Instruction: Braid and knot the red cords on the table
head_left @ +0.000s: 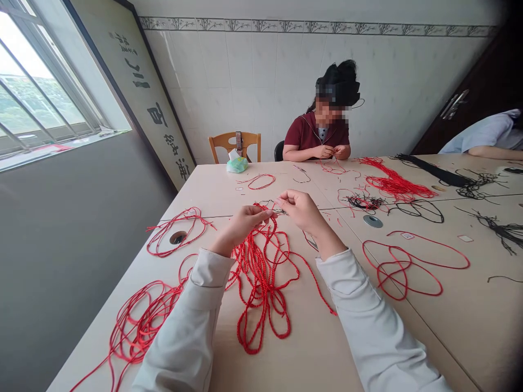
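Observation:
A braided red cord bundle [261, 272] lies in long loops on the table between my forearms. My left hand [251, 223] is closed on red cord at the far end of this bundle, thumb and fingertips pinched together. Just right of it, my right hand [297, 208] pinches a thin red strand between thumb and index finger. The two hands are close together, with a short gap between their fingertips. Small dark thread pieces lie on the table behind my fingers. Exactly how the strand joins the cord is too small to tell.
Red cord coils [143, 321] lie at the left, and a loose red cord [402, 261] at the right. Black cords [433, 169] and a red bundle [392, 182] lie farther back. A person [316, 133] sits opposite, near a tissue pack [237, 164]; another person's sleeve shows far right.

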### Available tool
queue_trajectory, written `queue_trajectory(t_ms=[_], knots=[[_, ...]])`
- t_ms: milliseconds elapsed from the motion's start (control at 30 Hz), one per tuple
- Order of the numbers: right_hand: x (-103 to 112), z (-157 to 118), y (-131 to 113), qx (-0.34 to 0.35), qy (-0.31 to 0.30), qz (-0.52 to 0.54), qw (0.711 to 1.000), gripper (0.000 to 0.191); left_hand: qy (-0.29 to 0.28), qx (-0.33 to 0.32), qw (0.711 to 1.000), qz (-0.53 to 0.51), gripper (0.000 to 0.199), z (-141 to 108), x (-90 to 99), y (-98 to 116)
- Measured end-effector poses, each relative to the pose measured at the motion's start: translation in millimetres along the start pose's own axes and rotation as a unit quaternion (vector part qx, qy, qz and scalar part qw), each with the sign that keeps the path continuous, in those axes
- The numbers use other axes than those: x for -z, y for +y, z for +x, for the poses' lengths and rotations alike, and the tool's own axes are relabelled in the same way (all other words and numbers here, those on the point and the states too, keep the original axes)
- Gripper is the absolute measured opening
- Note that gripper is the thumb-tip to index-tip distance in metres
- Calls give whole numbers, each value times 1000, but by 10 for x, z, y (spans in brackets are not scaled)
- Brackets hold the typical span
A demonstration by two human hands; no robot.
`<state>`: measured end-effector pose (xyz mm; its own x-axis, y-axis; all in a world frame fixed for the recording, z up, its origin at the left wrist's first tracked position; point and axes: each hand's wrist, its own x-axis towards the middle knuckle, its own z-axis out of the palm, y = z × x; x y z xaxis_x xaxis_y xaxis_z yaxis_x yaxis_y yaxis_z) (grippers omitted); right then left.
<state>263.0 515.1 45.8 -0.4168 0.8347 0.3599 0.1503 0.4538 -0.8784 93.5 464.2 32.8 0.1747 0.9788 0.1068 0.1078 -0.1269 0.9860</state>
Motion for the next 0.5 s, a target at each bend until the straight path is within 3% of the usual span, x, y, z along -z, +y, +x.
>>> queue_trajectory(t_ms=[200,367,500], knots=[[-131,35,106,4,21,4,1000,29,36,19,996,-76,39,50,60,-69],[-145,16,105,-14,-13,19,1000,37,91,22,991,-94,41,53,64,-38],[-143,-27,6,-57,-84,52,993,43,109,1,991,-71,42,50,56,-19]])
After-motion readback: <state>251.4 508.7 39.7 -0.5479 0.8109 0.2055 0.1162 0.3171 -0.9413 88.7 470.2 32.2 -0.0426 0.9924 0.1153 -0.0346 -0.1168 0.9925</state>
